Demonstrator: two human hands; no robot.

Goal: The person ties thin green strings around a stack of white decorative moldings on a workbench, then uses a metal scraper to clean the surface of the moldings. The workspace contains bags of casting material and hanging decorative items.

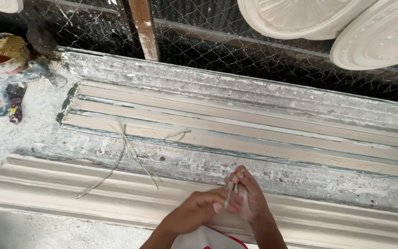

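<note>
Pinched between left hand (194, 213) and right hand (248, 196), a thin fibre strand (231, 191) is held; a long plaster cornice mould (236, 131) lies beyond.

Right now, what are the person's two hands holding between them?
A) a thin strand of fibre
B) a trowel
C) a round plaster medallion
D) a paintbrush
A: both the left hand and the right hand pinch a thin pale fibre strand above the long plaster moulding.

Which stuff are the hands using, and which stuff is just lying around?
In use:
left hand
right hand
thin fibre strand pinched between them
long mould
loose fibres on it

Lying about:
round plaster medallions
brush in a pot
wire mesh
</note>
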